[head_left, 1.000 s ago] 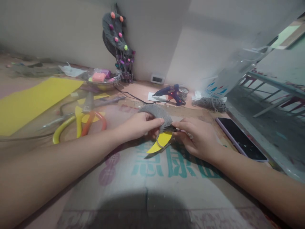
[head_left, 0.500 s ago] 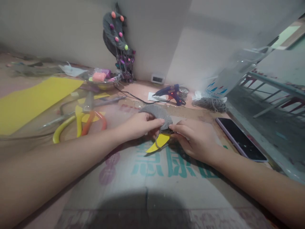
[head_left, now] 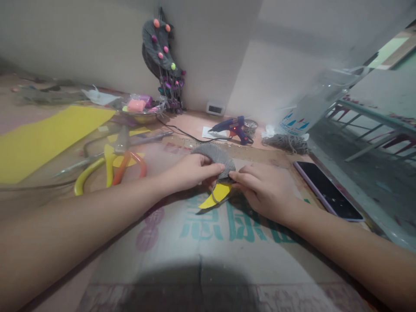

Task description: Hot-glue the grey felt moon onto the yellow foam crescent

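Left hand [head_left: 193,170]: grip clamped on grey yarn-wrapped crescent [head_left: 221,155] | right hand [head_left: 264,187]: grip pinched at its right edge, the nearer to where grey meets yellow | crescent between hands, curving from far left round to yellow tip [head_left: 207,203], near left | cardboard [head_left: 123,260] beneath

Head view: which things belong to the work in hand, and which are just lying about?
In use:
- gray-wrapped crescent, held by the left hand, right hand at its edge
- yellow tip below it
- gray yarn pile, perhaps; its color matches

Apparently lying about, untouched:
- phone
- glue gun
- yellow sheet
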Motion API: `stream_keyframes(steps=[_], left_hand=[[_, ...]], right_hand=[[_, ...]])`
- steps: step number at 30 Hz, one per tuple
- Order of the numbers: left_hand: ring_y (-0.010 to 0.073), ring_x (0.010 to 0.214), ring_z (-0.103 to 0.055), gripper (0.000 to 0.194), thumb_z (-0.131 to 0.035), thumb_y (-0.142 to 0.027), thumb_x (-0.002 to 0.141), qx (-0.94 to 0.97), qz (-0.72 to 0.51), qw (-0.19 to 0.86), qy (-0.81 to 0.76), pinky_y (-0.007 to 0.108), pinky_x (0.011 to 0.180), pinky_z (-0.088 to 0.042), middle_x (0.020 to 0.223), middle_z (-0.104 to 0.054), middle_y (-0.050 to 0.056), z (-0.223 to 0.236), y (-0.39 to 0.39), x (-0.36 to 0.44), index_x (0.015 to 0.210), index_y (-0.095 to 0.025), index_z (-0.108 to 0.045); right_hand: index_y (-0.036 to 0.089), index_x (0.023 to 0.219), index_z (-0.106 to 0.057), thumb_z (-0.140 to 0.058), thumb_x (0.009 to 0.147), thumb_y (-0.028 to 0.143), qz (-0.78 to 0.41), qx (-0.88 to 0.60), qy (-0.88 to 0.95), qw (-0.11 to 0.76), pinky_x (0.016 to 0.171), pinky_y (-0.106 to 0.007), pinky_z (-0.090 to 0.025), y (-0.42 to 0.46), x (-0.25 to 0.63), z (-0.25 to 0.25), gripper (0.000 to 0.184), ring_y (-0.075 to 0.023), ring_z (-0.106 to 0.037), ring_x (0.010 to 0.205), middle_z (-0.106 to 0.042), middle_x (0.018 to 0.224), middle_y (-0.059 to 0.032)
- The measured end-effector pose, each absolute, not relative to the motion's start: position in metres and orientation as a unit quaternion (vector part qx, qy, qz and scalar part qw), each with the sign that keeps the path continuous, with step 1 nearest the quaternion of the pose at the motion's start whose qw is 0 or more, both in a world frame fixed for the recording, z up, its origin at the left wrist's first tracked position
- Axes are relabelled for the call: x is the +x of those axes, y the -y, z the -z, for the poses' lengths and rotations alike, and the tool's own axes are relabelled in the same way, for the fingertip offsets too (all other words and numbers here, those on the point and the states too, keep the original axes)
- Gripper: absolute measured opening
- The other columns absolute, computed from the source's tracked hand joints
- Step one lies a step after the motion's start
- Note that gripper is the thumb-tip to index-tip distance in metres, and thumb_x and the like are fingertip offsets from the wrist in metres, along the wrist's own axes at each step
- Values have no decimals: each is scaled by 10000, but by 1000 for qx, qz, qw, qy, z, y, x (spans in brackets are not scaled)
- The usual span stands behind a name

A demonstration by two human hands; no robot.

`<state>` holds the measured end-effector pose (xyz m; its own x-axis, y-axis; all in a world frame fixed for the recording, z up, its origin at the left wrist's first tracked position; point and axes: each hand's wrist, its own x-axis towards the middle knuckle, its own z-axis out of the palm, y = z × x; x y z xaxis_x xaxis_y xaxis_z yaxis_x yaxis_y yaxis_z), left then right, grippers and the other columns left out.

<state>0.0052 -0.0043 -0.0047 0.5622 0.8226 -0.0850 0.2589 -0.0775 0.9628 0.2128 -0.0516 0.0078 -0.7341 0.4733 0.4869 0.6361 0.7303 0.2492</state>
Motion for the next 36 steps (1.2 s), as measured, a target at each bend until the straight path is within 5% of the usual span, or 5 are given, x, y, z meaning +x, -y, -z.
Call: stream_keyframes(steps=[15,36], left_hand=[[93,488,-525,370,-532,-465,825,685,-246,558,-399,212,492,-395,572,-607,-6,4,4,5,610,-168,-581],[115,515,-539,419,-526,-541,801,725,-230,495,-420,230,518,-404,576,-618,-3,6,5,4,614,-172,-592]], right_hand=[[144,1029,-601,-492,917,221,111,-342,903,233,603,-277,-396,53,220,-5,174,-172,-568,697,-648,805,-73],[126,985,-668,-536,868,138,203,-316,908,189,544,-301,-306,56,212,-7,176,-169,-514,611,-652,735,-55]])
